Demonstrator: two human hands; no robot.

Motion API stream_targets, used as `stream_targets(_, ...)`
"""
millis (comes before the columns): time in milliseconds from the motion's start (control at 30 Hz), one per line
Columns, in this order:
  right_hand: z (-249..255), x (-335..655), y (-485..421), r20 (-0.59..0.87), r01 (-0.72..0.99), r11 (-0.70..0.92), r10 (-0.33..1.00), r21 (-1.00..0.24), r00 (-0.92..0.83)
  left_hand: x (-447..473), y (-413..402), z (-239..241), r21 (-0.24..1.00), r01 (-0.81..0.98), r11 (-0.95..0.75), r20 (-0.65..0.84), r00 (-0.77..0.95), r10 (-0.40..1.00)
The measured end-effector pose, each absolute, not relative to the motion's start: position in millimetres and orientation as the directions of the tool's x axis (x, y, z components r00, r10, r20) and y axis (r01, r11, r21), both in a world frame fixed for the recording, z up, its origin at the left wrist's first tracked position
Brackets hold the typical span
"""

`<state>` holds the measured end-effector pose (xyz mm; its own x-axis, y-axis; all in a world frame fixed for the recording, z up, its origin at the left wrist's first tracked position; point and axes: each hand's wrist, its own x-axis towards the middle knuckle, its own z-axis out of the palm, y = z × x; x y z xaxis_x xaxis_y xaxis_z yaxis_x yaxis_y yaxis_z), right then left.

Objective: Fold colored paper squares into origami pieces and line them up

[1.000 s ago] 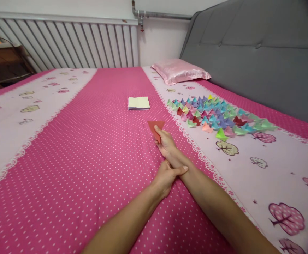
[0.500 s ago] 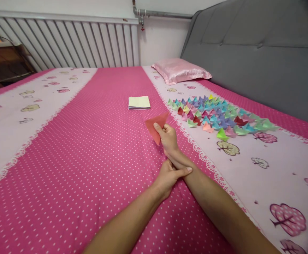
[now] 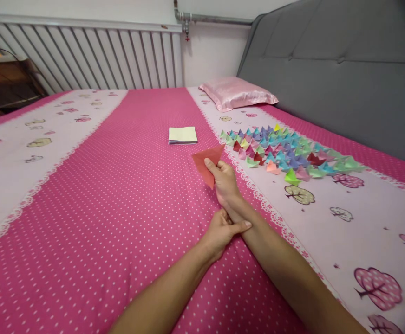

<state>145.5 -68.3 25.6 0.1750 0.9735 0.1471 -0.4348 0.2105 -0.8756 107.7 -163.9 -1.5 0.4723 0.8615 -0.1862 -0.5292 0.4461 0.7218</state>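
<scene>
A folded red paper triangle (image 3: pixel 205 162) is pinched in my right hand (image 3: pixel 225 180), thumb on top and the other fingers behind it. It is held up above the bed, one point facing down toward me. My left hand (image 3: pixel 225 229) is wrapped round my right wrist, its thumb lying across the top and its other fingers mostly hidden underneath. Beyond the triangle lies a stack of square paper (image 3: pixel 183 134) with a pale yellow sheet on top. To the right stand many small folded paper boats (image 3: pixel 293 155) in several colours, grouped in rows.
The bed has a pink dotted sheet (image 3: pixel 112 208) with pale tree-print bands. A pink satin pillow (image 3: pixel 237 90) rests by the grey headboard (image 3: pixel 335 69). Along the far wall run a white radiator (image 3: pixel 91 55) and a pipe (image 3: pixel 219 19). A wooden table (image 3: pixel 3 74) stands at far left.
My right hand has shifted slightly to the right, and the red paper triangle has tilted a little with it. My left hand keeps its grip on the right wrist.
</scene>
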Motion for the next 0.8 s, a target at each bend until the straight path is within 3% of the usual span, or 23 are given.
stream_targets(267,40,149,-75,-0.127,-0.572,-0.055,0.988,-0.819,0.087,107,-163,-2,0.750,-0.507,0.424,-0.189,0.450,0.873)
stream_targets(467,33,147,-74,-0.177,-0.572,-0.102,0.981,-0.814,0.077,107,-165,-1,0.776,-0.486,0.403,-0.189,0.430,0.883)
stream_targets(633,25,144,-71,-0.065,-0.511,0.029,0.984,-0.859,0.166,107,-165,0,0.772,-0.477,0.420,-0.205,0.439,0.875)
stream_targets(800,15,144,-66,0.176,-0.257,0.259,0.936,-0.931,0.306,107,-164,0,0.729,-0.539,0.422,-0.201,0.421,0.884)
